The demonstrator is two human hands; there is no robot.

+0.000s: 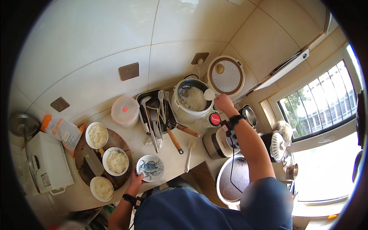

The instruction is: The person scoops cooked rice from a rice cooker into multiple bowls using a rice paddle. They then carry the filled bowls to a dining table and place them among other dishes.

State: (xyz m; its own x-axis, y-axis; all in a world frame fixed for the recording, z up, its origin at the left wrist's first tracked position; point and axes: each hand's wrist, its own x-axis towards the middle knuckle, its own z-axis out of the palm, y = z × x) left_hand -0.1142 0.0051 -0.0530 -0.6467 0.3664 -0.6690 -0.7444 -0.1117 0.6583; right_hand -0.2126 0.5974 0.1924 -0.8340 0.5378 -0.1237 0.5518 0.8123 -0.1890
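My left hand (135, 181) grips the rim of a white bowl (156, 178) with a blue crayfish picture inside; no rice shows in it. Up at the rice cooker (184, 115), my right hand (225, 103) is closed around the handle of a white rice paddle (209, 94). The paddle's blade is at the right rim of the dark inner pot, beside the cooked white rice (194, 96). The cooker's lid (226, 75) stands raised behind it. Three bowls of rice are to the left: an upper bowl (97, 135), a middle bowl (116, 161) and a lower bowl (102, 189).
A round wooden board (124, 141) bears a cleaver (93, 166). Between cooker and plastic tub (125, 110) stands a utensil tray (139, 99) with handles jutting forward. A glass jar (204, 125) is close below my right wrist; a large basin (222, 187) lies under that arm. A brush (189, 156) rests near the counter edge.
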